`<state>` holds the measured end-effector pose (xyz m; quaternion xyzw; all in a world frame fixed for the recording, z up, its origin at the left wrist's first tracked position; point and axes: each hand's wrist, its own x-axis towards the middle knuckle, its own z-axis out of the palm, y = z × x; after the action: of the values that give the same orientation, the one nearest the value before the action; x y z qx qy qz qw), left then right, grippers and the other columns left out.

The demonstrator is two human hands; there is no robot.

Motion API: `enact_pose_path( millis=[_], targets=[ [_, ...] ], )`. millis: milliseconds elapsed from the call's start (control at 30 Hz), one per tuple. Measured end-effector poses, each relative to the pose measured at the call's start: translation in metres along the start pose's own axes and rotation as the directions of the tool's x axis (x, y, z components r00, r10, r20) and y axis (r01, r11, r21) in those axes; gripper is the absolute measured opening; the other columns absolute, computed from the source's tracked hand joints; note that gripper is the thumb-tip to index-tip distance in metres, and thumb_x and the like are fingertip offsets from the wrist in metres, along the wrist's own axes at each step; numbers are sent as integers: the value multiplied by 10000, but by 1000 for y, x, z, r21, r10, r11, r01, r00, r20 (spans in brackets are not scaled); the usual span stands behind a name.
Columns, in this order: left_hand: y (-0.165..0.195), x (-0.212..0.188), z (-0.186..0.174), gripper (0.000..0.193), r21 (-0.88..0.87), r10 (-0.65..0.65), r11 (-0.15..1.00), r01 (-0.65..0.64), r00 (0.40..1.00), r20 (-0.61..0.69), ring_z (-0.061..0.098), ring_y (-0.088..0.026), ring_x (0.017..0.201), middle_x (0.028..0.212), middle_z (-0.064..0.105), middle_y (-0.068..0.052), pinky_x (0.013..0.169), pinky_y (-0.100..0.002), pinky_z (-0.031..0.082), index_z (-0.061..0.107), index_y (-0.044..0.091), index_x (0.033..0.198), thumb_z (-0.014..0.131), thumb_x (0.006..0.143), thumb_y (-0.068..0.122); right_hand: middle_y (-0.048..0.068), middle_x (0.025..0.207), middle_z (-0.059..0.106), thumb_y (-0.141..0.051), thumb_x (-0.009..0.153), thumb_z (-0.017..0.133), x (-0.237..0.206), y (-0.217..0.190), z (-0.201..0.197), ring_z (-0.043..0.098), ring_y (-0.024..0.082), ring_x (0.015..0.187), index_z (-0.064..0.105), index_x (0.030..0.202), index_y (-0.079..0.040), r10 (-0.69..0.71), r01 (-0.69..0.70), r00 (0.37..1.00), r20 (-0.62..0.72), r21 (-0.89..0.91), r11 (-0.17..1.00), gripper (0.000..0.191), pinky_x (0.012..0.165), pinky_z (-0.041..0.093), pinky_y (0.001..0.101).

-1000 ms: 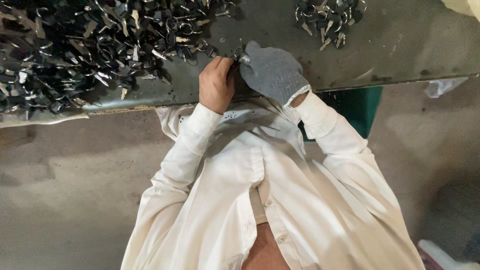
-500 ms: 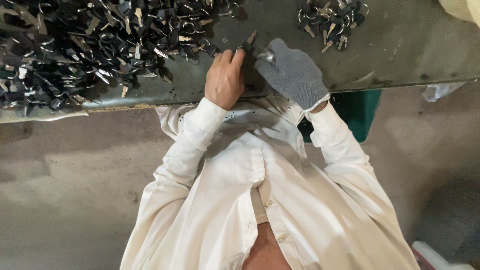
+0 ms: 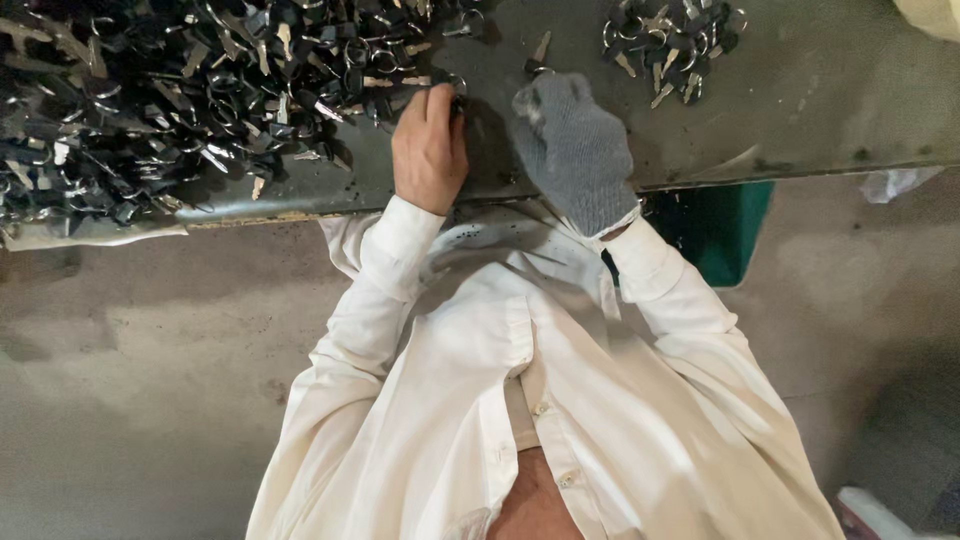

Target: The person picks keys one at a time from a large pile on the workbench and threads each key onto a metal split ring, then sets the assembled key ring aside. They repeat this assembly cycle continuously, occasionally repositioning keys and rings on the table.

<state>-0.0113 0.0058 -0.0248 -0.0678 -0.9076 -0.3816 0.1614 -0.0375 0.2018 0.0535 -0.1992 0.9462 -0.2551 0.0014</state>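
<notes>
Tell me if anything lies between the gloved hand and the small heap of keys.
Nothing visible does. Only bare table lies between the gloved right hand and the small heap of keys. One loose key lies by its fingertips, off that path.

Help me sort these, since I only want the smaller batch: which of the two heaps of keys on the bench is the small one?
The small heap of keys at the top right, beyond the gloved right hand. The large heap spreads left of the bare left hand.
</notes>
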Motion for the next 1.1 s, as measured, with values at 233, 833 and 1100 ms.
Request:
enact_pose_path(
  millis=[233, 833, 1100],
  targets=[
    [10, -13, -4, 366, -226, -174, 956, 185, 982, 69, 702, -339, 862, 982, 682, -144, 751, -424, 562, 591, 39, 1208, 767, 891, -12, 201, 883, 687, -278, 968, 742, -10, -11, 8, 706, 375, 719, 593, 1138, -63, 1, 8, 990, 144, -63, 998, 312, 609, 552, 478],
    [8, -9, -16, 341, -164, -139, 973, 160, 981, 131, 660, -384, 812, 905, 653, -149, 703, -463, 523, 618, 16, 1178, 751, 865, 9, 190, 758, 686, -343, 983, 722, 12, -18, 24, 700, 373, 652, 580, 1083, -59, -4, 51, 969, 247, -185, 981, 333, 556, 542, 485],
    [11, -7, -17, 204, -174, -78, 981, 90, 994, 74, 638, -418, 832, 945, 638, -167, 689, -471, 505, 619, 37, 1028, 773, 897, 10, 183, 752, 691, -333, 974, 716, 3, -8, 13, 700, 368, 640, 581, 1071, -56, -78, 90, 968, 240, -43, 995, 324, 539, 538, 481]
  ],
)
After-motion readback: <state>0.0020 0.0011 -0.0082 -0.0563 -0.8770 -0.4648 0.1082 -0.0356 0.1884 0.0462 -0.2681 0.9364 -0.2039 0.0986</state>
